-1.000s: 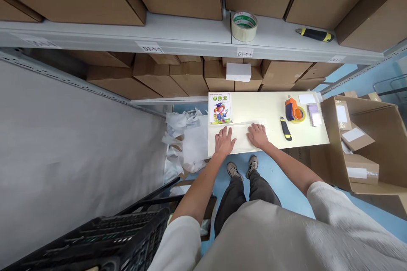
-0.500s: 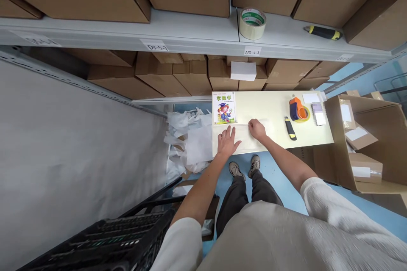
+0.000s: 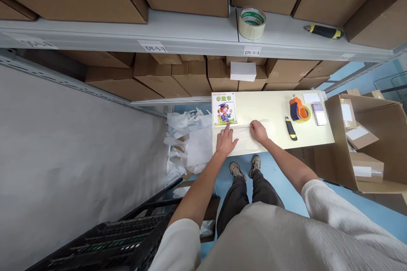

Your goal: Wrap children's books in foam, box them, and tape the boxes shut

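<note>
A thin, see-through plastic bag (image 3: 244, 139) lies flat along the front of the narrow cream table (image 3: 254, 103). My left hand (image 3: 225, 140) rests on its left part with the fingers spread. Just beyond those fingertips is a children's book (image 3: 224, 110) with a cartoon figure on its cover, at the table's left end. My right hand (image 3: 258, 131) is closed in a pinch on the bag's upper edge. To its right lie a black and yellow box cutter (image 3: 291, 128) and an orange and blue tape dispenser (image 3: 299, 109).
White paper labels (image 3: 311, 98) lie at the table's right end. A large open carton (image 3: 337, 135) with small parcels stands to the right. Crumpled white plastic (image 3: 197, 144) is heaped on the left. The shelf above holds a tape roll (image 3: 252, 25) and another box cutter (image 3: 324, 31).
My left hand has shifted slightly, its fingertips now reaching the book's lower edge. My right hand has moved a little to the right, still pinching the bag.
</note>
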The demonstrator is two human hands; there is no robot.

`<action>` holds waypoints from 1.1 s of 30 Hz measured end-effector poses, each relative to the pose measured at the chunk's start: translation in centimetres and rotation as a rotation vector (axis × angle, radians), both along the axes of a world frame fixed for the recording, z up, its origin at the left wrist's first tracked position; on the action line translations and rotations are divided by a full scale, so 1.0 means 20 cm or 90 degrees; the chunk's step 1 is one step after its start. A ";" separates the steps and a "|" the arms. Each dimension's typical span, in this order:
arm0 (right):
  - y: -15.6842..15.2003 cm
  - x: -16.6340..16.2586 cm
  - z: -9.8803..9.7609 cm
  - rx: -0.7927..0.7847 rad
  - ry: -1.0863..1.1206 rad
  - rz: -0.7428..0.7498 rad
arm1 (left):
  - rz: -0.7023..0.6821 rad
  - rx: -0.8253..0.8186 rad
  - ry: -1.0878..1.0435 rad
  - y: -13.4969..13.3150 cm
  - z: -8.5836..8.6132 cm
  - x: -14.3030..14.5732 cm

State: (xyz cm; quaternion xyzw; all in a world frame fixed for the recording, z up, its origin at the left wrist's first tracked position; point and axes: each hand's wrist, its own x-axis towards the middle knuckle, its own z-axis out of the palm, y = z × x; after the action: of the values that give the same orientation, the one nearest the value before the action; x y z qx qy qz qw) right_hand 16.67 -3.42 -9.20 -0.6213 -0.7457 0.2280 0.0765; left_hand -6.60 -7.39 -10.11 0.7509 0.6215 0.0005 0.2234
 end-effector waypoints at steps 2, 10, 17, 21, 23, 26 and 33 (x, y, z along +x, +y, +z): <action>0.00 0.00 0.00 0.012 0.001 0.003 | -0.006 -0.002 -0.001 0.02 0.01 0.00; -0.02 0.00 0.00 0.025 -0.030 0.002 | -0.006 0.009 0.000 0.02 0.02 0.00; -0.06 -0.01 -0.03 0.053 -0.004 0.006 | -0.003 0.013 0.000 -0.02 0.01 0.01; -0.11 -0.02 -0.05 0.075 -0.032 0.001 | 0.007 0.033 -0.004 -0.10 -0.03 -0.01; -0.15 -0.02 -0.06 0.085 -0.062 0.003 | 0.007 0.037 -0.012 -0.14 -0.06 -0.02; -0.20 0.02 -0.06 0.064 -0.117 0.039 | 0.000 0.031 -0.016 -0.17 -0.09 -0.05; -0.21 0.05 -0.01 0.007 -0.174 0.046 | 0.033 0.006 -0.008 -0.15 -0.08 -0.05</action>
State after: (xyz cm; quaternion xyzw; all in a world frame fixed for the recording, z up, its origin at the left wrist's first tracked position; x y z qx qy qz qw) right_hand 17.69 -7.56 -9.47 -0.6191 -0.7721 0.1401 -0.0307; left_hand -7.65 -10.38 -11.79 0.7355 0.6393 0.0136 0.2239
